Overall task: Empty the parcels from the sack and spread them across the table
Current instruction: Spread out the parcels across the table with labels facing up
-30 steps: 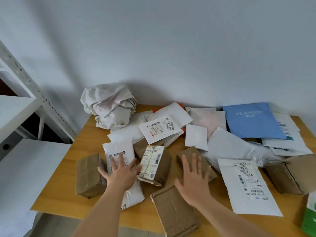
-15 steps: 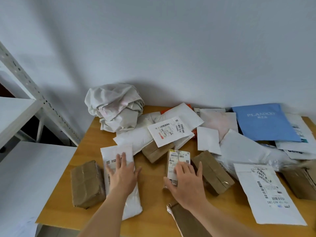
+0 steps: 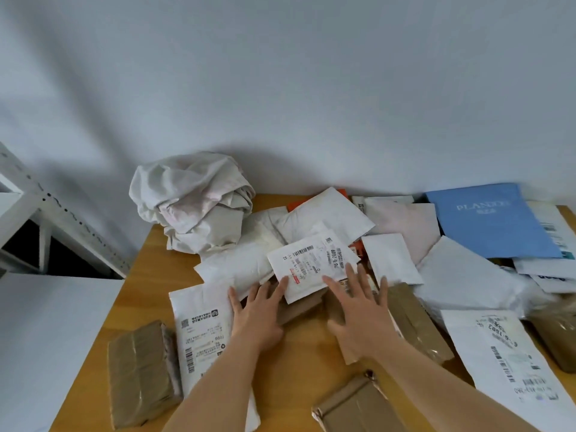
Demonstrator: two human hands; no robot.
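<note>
Clearly the emptying is done and the spreading step is in hand: the sack [image 3: 199, 201] sits crumpled and slack at the upper left of the desk [image 3: 305, 347], against the wall, and the parcels lie out on the wood. Both hands reach into the heap at the centre of the frame. The left hand [image 3: 258, 316] lies flat with fingers splayed, its grip apart and holding nothing, fingertips touching the lower edge of the white labelled mailer [image 3: 311, 266] and the brown parcel [image 3: 299, 310] partly hidden under it. The right hand [image 3: 361, 310] is likewise flat and apart, clamped on nothing, pressing on parcels just left of the long brown taped box [image 3: 417, 325].

Toward the lower left of the frame a brown box [image 3: 140, 375] and a white labelled bag [image 3: 202, 335] already lie single and flat, touching each other. Another brown box [image 3: 355, 406] sits at the bottom edge, and a large white bag [image 3: 511, 363] at the lower right. The blue envelope [image 3: 489, 219] and the white mailers around it at the upper right overlap in layers.

By my judgement, the next move calls for sliding the stacked centre pieces outward into the bare wood between the two hands, so that each lies apart. The thin mailers will probably slide easily and could ride over one another, so a flat, pressing palm suits better than a pinch.
</note>
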